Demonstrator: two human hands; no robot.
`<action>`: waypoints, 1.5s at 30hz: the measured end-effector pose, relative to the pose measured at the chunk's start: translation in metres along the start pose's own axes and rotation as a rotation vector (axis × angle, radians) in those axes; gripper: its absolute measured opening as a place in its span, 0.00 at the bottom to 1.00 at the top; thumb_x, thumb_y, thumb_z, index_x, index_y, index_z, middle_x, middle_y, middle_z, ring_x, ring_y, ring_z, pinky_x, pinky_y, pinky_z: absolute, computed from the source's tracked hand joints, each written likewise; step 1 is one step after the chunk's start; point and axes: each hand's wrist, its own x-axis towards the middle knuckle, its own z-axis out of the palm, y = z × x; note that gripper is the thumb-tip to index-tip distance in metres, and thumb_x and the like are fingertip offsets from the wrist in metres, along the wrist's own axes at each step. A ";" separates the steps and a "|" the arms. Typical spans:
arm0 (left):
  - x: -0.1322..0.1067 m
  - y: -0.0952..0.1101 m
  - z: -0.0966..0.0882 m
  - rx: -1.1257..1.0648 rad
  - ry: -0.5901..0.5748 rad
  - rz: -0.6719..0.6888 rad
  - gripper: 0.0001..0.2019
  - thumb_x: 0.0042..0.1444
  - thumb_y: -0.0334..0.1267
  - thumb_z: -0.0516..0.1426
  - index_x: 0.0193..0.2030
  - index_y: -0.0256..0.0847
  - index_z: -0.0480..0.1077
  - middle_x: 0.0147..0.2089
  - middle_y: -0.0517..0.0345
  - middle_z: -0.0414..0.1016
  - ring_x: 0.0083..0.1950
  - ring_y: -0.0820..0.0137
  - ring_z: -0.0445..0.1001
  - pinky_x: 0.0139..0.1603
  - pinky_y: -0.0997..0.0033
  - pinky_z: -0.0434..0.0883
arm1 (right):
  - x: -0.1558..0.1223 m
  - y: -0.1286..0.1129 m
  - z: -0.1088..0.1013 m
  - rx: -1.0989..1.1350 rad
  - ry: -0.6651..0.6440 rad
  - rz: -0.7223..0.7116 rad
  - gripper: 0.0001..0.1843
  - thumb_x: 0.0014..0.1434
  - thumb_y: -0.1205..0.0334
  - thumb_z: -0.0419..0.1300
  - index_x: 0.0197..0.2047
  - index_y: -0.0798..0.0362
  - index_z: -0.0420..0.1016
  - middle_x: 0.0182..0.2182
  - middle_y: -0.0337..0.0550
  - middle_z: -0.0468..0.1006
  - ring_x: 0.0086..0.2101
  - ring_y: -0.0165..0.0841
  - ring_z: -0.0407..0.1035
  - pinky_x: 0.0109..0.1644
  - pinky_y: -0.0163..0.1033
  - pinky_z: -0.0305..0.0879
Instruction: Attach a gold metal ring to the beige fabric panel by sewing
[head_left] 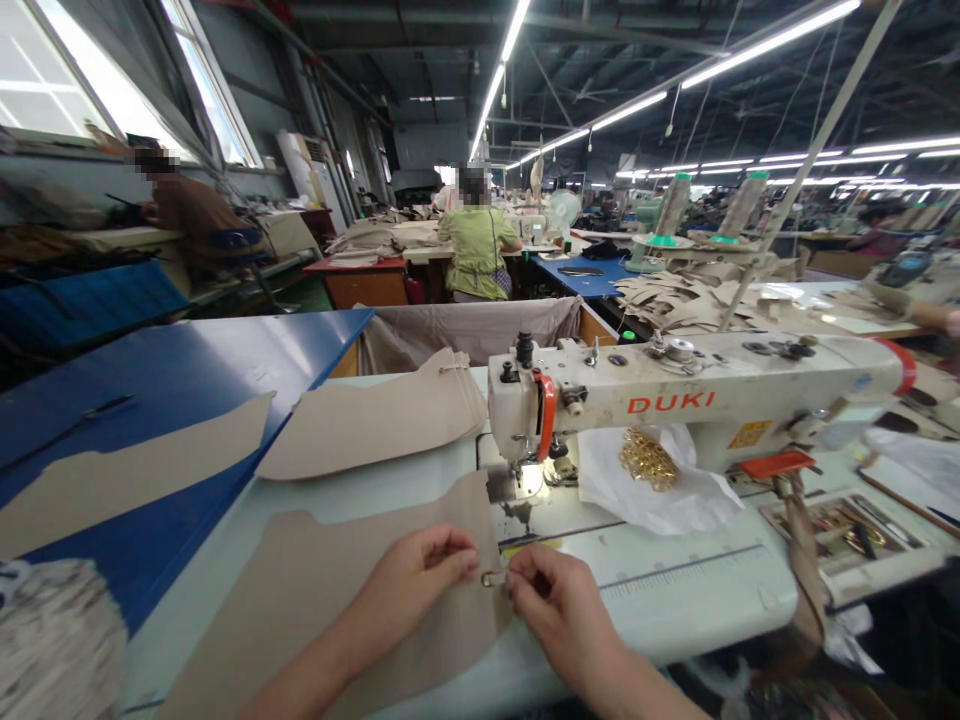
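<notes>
The small gold ring [485, 579] shines — a pale strip [500, 577] is on it — near one edge of the tan sheet [322, 575]. The right hand [564, 605] pinches the strip. The left hand [424, 572] curls close by; I can't tell if it holds anything. A sewing machine [675, 385] stands behind.

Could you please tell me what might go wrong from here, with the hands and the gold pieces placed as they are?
The small metal ring on the pale strip could slip away, since only the right hand appears to pinch the strip, while the left hand seems just clear of it.

The loose gold pieces heaped on the white sheet might scatter if the sheet were tugged.
</notes>
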 end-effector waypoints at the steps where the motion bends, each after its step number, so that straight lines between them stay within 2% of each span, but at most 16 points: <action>1: 0.008 -0.005 -0.004 0.110 0.075 0.065 0.12 0.54 0.43 0.53 0.37 0.38 0.73 0.37 0.53 0.80 0.40 0.63 0.77 0.44 0.64 0.74 | 0.001 0.001 -0.001 0.018 0.001 0.002 0.07 0.52 0.67 0.52 0.24 0.54 0.66 0.20 0.34 0.64 0.24 0.26 0.57 0.28 0.32 0.51; 4: 0.029 -0.027 -0.007 0.476 0.287 0.300 0.17 0.55 0.42 0.52 0.48 0.36 0.71 0.52 0.45 0.75 0.55 0.57 0.71 0.58 0.52 0.67 | 0.003 0.001 -0.006 0.047 0.005 0.017 0.07 0.51 0.68 0.52 0.24 0.54 0.68 0.19 0.34 0.66 0.23 0.26 0.58 0.27 0.31 0.52; 6: 0.037 -0.041 -0.002 0.659 0.312 0.412 0.19 0.57 0.41 0.52 0.53 0.35 0.69 0.57 0.43 0.71 0.60 0.57 0.67 0.61 0.51 0.64 | 0.005 0.001 -0.011 0.029 0.018 0.036 0.07 0.52 0.67 0.52 0.25 0.54 0.69 0.18 0.34 0.68 0.22 0.26 0.61 0.27 0.31 0.54; 8: 0.038 -0.051 0.006 0.766 0.295 0.463 0.19 0.59 0.40 0.50 0.55 0.35 0.67 0.59 0.43 0.69 0.61 0.59 0.66 0.61 0.53 0.66 | 0.008 0.001 -0.016 0.009 0.023 0.063 0.07 0.52 0.67 0.53 0.25 0.54 0.70 0.18 0.34 0.69 0.22 0.26 0.63 0.27 0.31 0.55; 13: 0.024 -0.057 0.024 0.838 0.299 0.531 0.20 0.61 0.41 0.48 0.58 0.35 0.64 0.59 0.43 0.69 0.60 0.59 0.67 0.59 0.55 0.68 | 0.036 0.001 -0.014 0.111 -0.035 0.161 0.07 0.50 0.71 0.54 0.23 0.54 0.69 0.17 0.33 0.69 0.19 0.25 0.64 0.24 0.30 0.59; 16: 0.017 -0.058 0.027 0.822 0.317 0.529 0.21 0.62 0.42 0.48 0.60 0.36 0.61 0.59 0.43 0.69 0.60 0.59 0.68 0.58 0.55 0.69 | 0.059 0.001 -0.006 0.153 -0.088 0.251 0.10 0.47 0.76 0.52 0.20 0.54 0.66 0.15 0.31 0.68 0.16 0.24 0.64 0.22 0.29 0.61; 19: 0.014 -0.058 0.026 0.786 0.316 0.513 0.22 0.61 0.41 0.49 0.61 0.35 0.59 0.60 0.42 0.68 0.60 0.59 0.67 0.59 0.54 0.69 | 0.076 0.002 0.000 0.131 -0.118 0.293 0.10 0.46 0.76 0.52 0.19 0.54 0.66 0.13 0.31 0.68 0.14 0.24 0.64 0.19 0.29 0.59; 22: 0.015 -0.054 0.023 0.732 0.312 0.527 0.20 0.60 0.40 0.50 0.58 0.36 0.62 0.57 0.43 0.70 0.58 0.60 0.69 0.58 0.55 0.70 | 0.083 0.001 0.002 0.103 -0.126 0.324 0.10 0.45 0.76 0.52 0.18 0.54 0.65 0.13 0.32 0.68 0.13 0.24 0.63 0.16 0.28 0.58; 24: 0.019 -0.049 0.022 0.689 0.349 0.559 0.16 0.60 0.38 0.51 0.53 0.37 0.67 0.53 0.45 0.74 0.54 0.61 0.72 0.55 0.57 0.72 | 0.085 -0.001 0.001 0.090 -0.135 0.344 0.11 0.45 0.76 0.52 0.18 0.54 0.64 0.12 0.32 0.68 0.13 0.25 0.63 0.16 0.28 0.58; 27: 0.030 -0.037 0.023 0.652 0.424 0.687 0.09 0.60 0.33 0.51 0.40 0.38 0.72 0.42 0.49 0.77 0.44 0.64 0.75 0.47 0.62 0.76 | 0.087 -0.003 0.000 0.071 -0.156 0.372 0.11 0.45 0.77 0.52 0.17 0.54 0.63 0.11 0.31 0.67 0.12 0.25 0.64 0.15 0.27 0.58; 30: 0.039 -0.030 0.026 0.651 0.435 0.804 0.12 0.60 0.30 0.49 0.30 0.38 0.70 0.32 0.53 0.75 0.36 0.67 0.74 0.38 0.66 0.76 | 0.090 -0.003 -0.001 0.050 -0.179 0.396 0.12 0.45 0.77 0.51 0.17 0.54 0.63 0.11 0.31 0.68 0.13 0.24 0.65 0.15 0.26 0.58; 40: 0.048 -0.030 0.030 0.651 0.399 0.842 0.11 0.58 0.26 0.49 0.27 0.38 0.66 0.28 0.54 0.73 0.31 0.67 0.71 0.34 0.66 0.73 | 0.097 0.001 -0.003 -0.072 -0.262 0.400 0.11 0.48 0.74 0.51 0.18 0.54 0.65 0.13 0.32 0.70 0.13 0.25 0.66 0.15 0.27 0.60; 45: 0.050 -0.028 0.027 0.639 0.355 0.833 0.10 0.57 0.25 0.50 0.27 0.38 0.66 0.27 0.56 0.72 0.31 0.68 0.71 0.33 0.69 0.72 | 0.093 -0.003 -0.008 -0.237 -0.234 0.273 0.09 0.51 0.72 0.52 0.22 0.54 0.67 0.17 0.35 0.73 0.17 0.27 0.68 0.21 0.30 0.63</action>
